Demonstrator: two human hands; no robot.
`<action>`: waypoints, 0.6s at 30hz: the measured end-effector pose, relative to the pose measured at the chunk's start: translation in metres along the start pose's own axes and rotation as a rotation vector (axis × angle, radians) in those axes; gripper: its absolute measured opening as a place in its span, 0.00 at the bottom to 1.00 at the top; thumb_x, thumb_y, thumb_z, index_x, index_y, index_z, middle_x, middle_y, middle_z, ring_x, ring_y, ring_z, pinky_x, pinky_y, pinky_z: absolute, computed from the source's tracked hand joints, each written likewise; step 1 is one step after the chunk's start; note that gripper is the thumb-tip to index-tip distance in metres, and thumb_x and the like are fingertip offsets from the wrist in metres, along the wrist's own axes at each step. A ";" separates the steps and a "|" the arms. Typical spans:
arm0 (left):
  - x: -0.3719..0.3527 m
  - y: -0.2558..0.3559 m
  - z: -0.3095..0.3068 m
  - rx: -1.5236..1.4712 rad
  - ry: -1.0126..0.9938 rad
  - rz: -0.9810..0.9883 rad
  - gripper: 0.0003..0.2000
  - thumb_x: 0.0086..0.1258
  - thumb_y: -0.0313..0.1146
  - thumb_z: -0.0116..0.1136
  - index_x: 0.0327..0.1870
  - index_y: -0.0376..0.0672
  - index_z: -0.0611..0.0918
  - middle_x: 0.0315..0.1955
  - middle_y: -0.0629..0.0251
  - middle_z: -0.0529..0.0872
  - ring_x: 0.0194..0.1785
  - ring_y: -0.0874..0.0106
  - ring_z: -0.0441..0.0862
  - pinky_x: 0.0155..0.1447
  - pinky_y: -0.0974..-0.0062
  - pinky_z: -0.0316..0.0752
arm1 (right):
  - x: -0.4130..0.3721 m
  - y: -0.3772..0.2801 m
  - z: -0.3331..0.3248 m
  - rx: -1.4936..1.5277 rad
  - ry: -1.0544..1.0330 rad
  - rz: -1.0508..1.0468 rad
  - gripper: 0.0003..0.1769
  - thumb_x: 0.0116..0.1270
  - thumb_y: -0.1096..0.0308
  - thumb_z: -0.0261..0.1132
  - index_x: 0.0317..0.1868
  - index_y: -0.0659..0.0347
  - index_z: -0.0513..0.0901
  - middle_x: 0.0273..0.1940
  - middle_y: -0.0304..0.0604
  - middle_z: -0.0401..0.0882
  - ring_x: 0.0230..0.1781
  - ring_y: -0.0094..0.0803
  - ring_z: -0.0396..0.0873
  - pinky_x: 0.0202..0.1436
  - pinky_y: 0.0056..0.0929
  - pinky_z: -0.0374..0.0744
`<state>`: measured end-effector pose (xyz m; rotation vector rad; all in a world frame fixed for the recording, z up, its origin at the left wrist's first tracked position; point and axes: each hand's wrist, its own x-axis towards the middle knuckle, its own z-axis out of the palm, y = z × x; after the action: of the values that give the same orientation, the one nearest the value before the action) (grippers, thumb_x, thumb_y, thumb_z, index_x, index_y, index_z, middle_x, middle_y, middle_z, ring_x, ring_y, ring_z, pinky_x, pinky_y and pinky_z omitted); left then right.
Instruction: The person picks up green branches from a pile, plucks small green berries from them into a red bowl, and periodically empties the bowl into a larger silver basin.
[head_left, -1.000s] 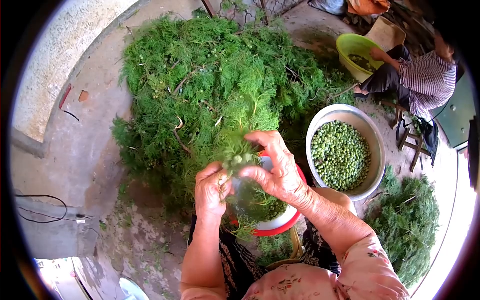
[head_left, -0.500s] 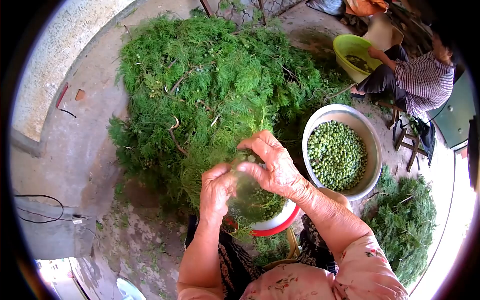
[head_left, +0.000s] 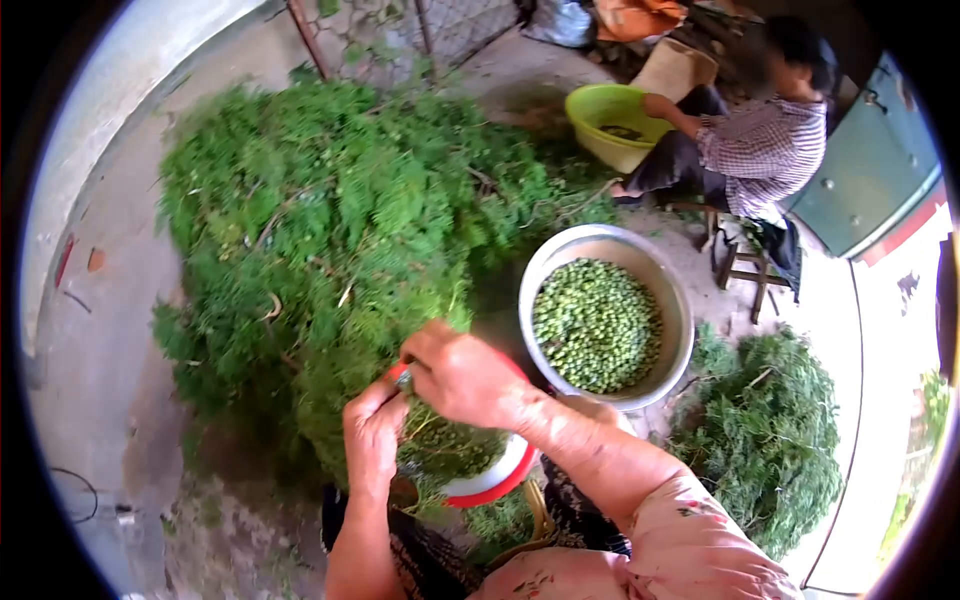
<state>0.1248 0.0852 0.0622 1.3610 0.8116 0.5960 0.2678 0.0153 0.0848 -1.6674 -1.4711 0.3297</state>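
My left hand (head_left: 372,430) is closed around a feathery green sprig (head_left: 425,465) that hangs down over a white basin with a red rim (head_left: 500,488). Against its fingertips, my right hand (head_left: 462,375) is pinched together; a small greenish bit shows between the two hands, too blurred to name. Small green cones lie inside the red-rimmed basin, partly hidden by the sprig and my hands. Just beyond my right forearm stands a metal basin (head_left: 680,345) holding many round green cones (head_left: 598,325).
A large heap of cut green branches (head_left: 310,220) lies ahead and left. Another pile of branches (head_left: 765,440) is at the right. At the upper right a person (head_left: 765,145) sits on a low wooden stool (head_left: 745,280), one hand at a yellow-green basin (head_left: 600,145).
The view has swung right, so the surroundings sit further left. My right hand has closed in to meet my left fingertips; before, its fingers were more spread.
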 end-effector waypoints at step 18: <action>-0.005 -0.010 0.006 0.079 -0.048 0.045 0.02 0.59 0.23 0.54 0.28 0.34 0.78 0.18 0.77 0.70 0.21 0.86 0.63 0.24 0.84 0.57 | -0.004 0.003 0.002 -0.187 -0.047 0.132 0.21 0.62 0.51 0.60 0.27 0.64 0.77 0.27 0.51 0.77 0.31 0.48 0.79 0.35 0.43 0.77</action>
<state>0.1256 0.0768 0.0531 1.4638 0.7751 0.5690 0.2677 0.0129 0.0799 -1.9233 -1.4667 0.3133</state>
